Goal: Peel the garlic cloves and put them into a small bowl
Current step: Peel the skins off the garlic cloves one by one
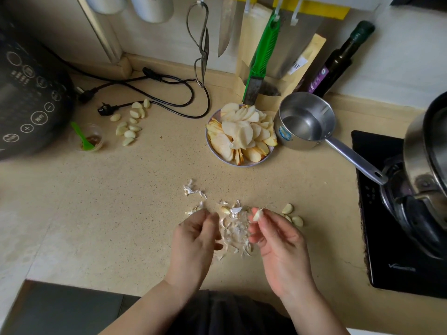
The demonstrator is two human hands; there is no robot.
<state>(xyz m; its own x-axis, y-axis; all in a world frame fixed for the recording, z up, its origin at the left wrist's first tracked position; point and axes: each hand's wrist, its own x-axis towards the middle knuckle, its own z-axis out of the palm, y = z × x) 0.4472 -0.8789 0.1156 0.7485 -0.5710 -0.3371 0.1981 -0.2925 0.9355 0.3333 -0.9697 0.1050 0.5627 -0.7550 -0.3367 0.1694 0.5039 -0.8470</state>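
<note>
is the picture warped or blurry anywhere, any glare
Head view: wide-angle warp bends the counter edges and leans the bottle; glare shines on the saucepan wall and the pot at right; the cooker at left is soft and dim; both hands and the clove look slightly soft.

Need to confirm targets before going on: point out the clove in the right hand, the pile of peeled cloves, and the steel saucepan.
Clove in right hand (257,215), head view, on its pale body.
Peeled cloves (129,134), head view, on one clove in the pile.
Steel saucepan (285,134), head view, on its outer wall.
</note>
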